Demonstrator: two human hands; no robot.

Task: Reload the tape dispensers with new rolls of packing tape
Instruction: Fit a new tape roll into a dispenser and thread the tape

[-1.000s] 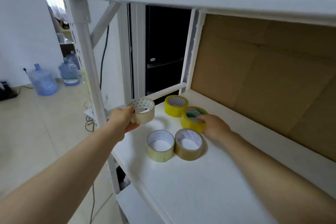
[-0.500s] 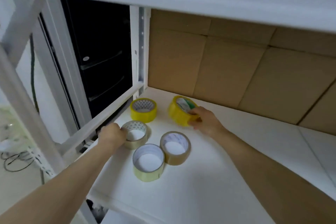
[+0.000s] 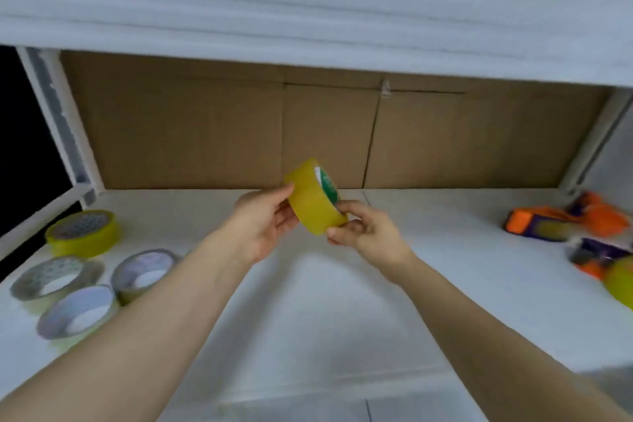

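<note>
A yellow tape roll (image 3: 313, 204) with a green-printed core is held up on edge over the middle of the white shelf (image 3: 308, 319). My left hand (image 3: 265, 221) grips its left side and my right hand (image 3: 363, 233) pinches its lower right rim. At the far left lie another yellow roll (image 3: 84, 233), a clear roll (image 3: 56, 279), a brownish roll (image 3: 144, 271) and a pale roll (image 3: 77, 317). Two orange and purple tape dispensers (image 3: 561, 219) (image 3: 597, 259) rest blurred at the right edge, the nearer one beside a yellow roll (image 3: 621, 281).
A cardboard sheet (image 3: 308, 134) lines the back of the shelf. The upper shelf (image 3: 308, 17) overhangs close above. White uprights (image 3: 58, 120) (image 3: 596, 140) frame both ends. A dark opening (image 3: 24, 147) lies beyond the left upright.
My left hand let go of the clear roll on the shelf and joined the right on the yellow roll, which was lifted and carried right. The view swung right, showing the dispensers.
</note>
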